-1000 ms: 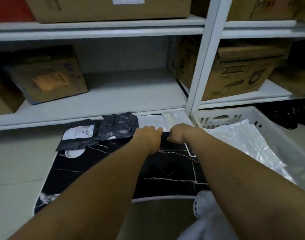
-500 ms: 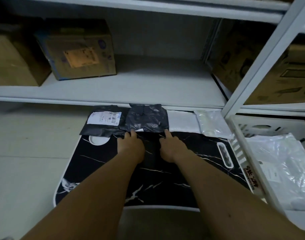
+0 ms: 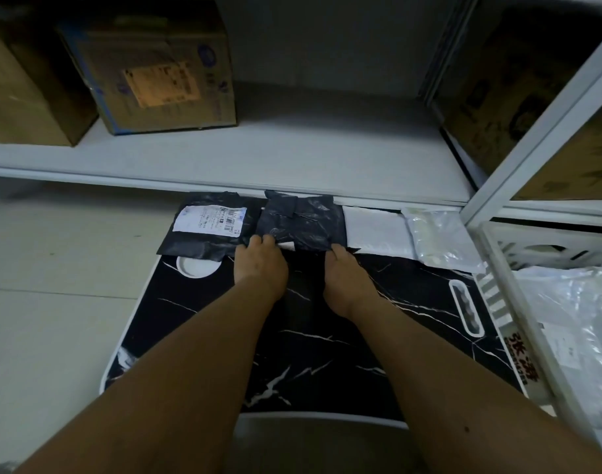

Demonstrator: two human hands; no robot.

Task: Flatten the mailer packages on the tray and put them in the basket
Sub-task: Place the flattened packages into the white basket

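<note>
Moved from white mailer [image 3: 374, 230] to crumpled black mailer [image 3: 303, 220], frame centre; left hand [image 3: 258, 265] and right hand [image 3: 347, 275] pinching its near edge, flattening not begun.

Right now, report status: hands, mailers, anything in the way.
Left hand and right hand both gripping the near edge of the crumpled black mailer on the tray. Labelled mailer tucked underneath on the left. Basket right.

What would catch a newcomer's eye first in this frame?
Two bare forearms reach to the far edge of a black marble-patterned tray, where the left hand and right hand touch the near edge of a crumpled dark mailer. A black mailer with a white label lies to its left, a white mailer and a clear one to its right. A white basket holding clear bags sits at right.
</note>
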